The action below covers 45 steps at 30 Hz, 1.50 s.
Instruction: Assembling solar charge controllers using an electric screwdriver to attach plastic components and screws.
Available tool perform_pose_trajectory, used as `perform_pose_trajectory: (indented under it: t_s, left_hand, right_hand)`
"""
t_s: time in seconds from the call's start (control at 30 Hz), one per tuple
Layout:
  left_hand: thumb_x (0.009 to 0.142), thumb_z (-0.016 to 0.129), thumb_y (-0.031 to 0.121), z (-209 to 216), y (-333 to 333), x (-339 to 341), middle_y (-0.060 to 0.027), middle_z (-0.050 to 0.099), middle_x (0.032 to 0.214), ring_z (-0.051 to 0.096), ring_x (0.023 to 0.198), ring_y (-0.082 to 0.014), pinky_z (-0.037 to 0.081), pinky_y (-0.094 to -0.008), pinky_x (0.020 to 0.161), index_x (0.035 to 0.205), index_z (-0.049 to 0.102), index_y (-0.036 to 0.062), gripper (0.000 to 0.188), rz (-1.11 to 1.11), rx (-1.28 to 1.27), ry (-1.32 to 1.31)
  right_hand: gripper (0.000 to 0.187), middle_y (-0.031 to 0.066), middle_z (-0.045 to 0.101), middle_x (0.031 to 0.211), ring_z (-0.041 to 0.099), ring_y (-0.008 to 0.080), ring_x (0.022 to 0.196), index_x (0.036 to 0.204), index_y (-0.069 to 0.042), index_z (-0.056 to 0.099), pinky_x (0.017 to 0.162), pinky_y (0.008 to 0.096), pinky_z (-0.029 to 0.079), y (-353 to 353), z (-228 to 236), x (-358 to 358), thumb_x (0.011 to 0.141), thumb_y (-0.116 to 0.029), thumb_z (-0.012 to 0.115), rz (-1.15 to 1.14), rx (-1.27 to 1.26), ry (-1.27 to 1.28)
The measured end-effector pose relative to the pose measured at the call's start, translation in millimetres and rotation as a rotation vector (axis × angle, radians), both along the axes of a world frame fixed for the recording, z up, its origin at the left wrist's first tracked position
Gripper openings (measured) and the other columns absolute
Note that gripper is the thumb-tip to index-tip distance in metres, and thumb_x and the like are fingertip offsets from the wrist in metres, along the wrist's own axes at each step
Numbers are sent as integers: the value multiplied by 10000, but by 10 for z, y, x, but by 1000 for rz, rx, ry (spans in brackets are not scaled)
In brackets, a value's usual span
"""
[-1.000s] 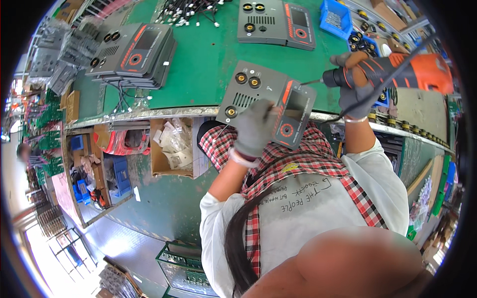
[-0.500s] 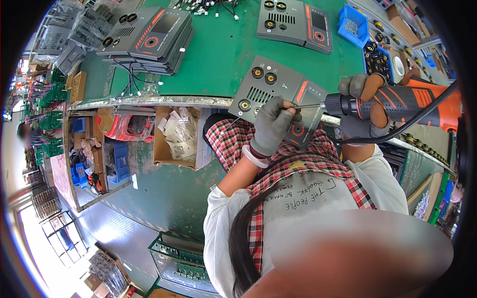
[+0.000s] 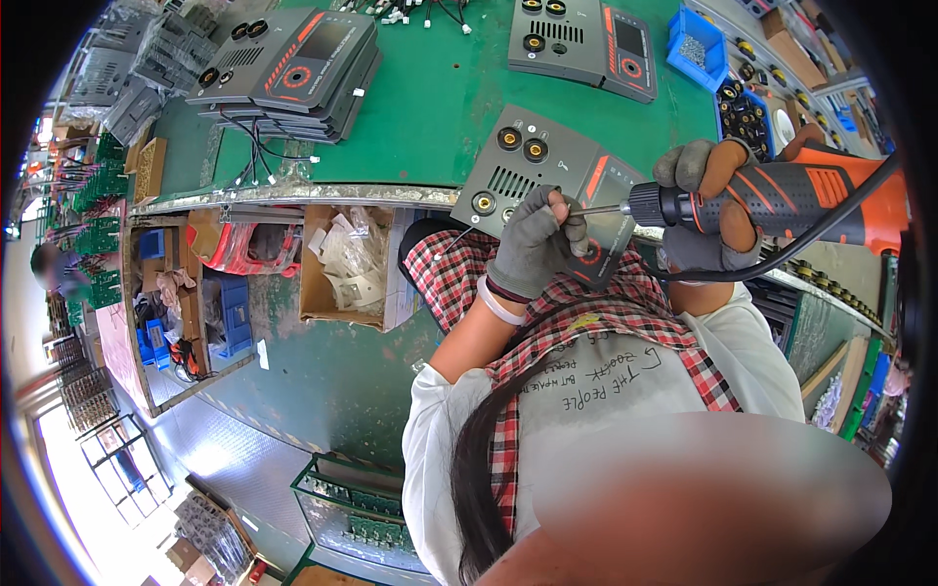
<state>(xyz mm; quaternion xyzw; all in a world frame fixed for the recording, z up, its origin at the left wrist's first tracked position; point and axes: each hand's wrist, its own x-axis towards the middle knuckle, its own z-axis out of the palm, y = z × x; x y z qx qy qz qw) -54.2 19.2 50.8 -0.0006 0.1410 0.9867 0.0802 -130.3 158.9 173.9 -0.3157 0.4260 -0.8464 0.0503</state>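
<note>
My right hand (image 3: 711,200), in a grey glove with bare fingertips, is wrapped round an orange and black power screwdriver (image 3: 811,200). Its long thin bit (image 3: 598,210) points left. At the bit's tip, my left hand (image 3: 532,239), gloved the same way, has thumb and fingers pinched together; whatever they hold is too small to make out. Beneath both hands a dark grey front panel (image 3: 576,151) with orange markings lies tilted, resting partly on the table edge and partly over my lap. Brass-centred black sockets sit in it, and my left hand covers one part of it.
A stack of similar panels (image 3: 293,83) with dangling wires stands at left on the green table (image 3: 420,107); more panels (image 3: 586,44) lie at the back right. Blue bins hold screws (image 3: 694,51) and black sockets (image 3: 743,117). A black cable (image 3: 782,262) loops below the screwdriver.
The screwdriver and my right hand have shifted slightly left. My left hand has moved a little left too, still pinched at the bit's tip.
</note>
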Motion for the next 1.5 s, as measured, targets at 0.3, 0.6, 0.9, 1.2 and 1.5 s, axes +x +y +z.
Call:
perform_pose_trajectory:
  t_s: [0.3,0.6,0.9,1.2,1.5]
  left_hand:
    - [797,573,185,105,38,3,-66,501,690,489,597,-177,416,-279,526,930,501,61,195,80,-81,-178]
    - [822,549,192,41,66,15,-51,489,667,480,570,-160,419,-280,523,839,498,78,126,89,-193,-54]
    - [813,564,227,10,64,20,-46,490,683,475,570,-153,411,-272,499,813,495,72,170,244,-244,-54]
    - [847,510,278,71,89,76,-32,467,647,459,501,-146,391,-268,442,766,469,74,223,234,-251,-177]
    - [853,507,241,184,112,154,-27,475,651,454,522,-139,402,-273,476,784,471,72,186,269,-302,-176]
  right_hand:
    - [317,33,400,631,407,163,606,678,-73,445,556,308,337,-65,61,53,651,-248,708,1,76,2]
    - [316,47,469,650,448,146,580,702,-46,465,619,300,419,-76,-59,55,686,-251,705,-80,7,17]
    - [336,43,443,657,435,152,606,712,-70,445,594,294,367,-139,-31,120,667,-242,730,29,0,-47]
    - [347,53,486,711,524,199,724,745,-55,481,694,357,442,-171,-51,164,676,-288,728,-39,62,-1]
    - [438,64,500,757,526,184,734,810,-39,476,710,333,441,-179,1,171,640,-343,741,-80,137,-19]
